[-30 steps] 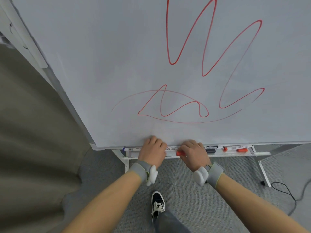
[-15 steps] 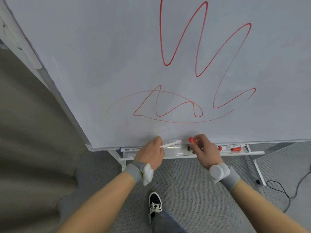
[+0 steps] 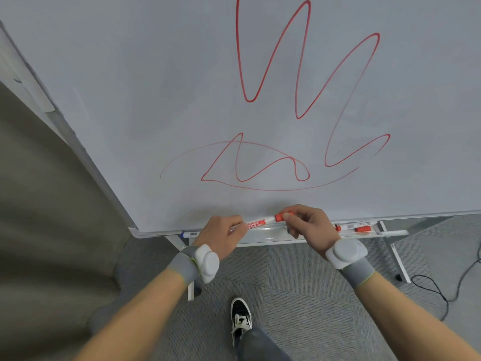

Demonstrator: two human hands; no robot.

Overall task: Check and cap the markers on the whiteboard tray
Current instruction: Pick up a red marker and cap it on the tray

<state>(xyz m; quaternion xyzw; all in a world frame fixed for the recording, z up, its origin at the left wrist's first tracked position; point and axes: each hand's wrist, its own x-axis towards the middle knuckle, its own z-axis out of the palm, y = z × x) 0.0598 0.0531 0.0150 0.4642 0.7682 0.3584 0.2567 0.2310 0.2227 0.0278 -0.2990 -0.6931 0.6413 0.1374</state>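
Note:
My left hand (image 3: pixel 223 234) grips the rear of a red-labelled white marker (image 3: pixel 256 223), held level just above the whiteboard tray (image 3: pixel 263 238). My right hand (image 3: pixel 309 223) pinches the red cap (image 3: pixel 280 217) at the marker's front end, and the cap meets the barrel. On the tray's right part lie another red marker (image 3: pixel 348 227) and a loose red cap (image 3: pixel 363 229). A blue-ended marker (image 3: pixel 189 234) lies at the tray's left end. Something dark on the tray is partly hidden behind my right hand.
The whiteboard (image 3: pixel 234 100) carries red scribbles. Its stand legs (image 3: pixel 397 259) rest on grey carpet. A black cable (image 3: pixel 442 287) lies on the floor at right. My shoe (image 3: pixel 241 317) is below the tray, and a beige wall (image 3: pixel 39 204) is at left.
Both hands lifted the marker and cap from the tray. The gap between cap and marker tip has closed, so the cap now sits against the barrel's end.

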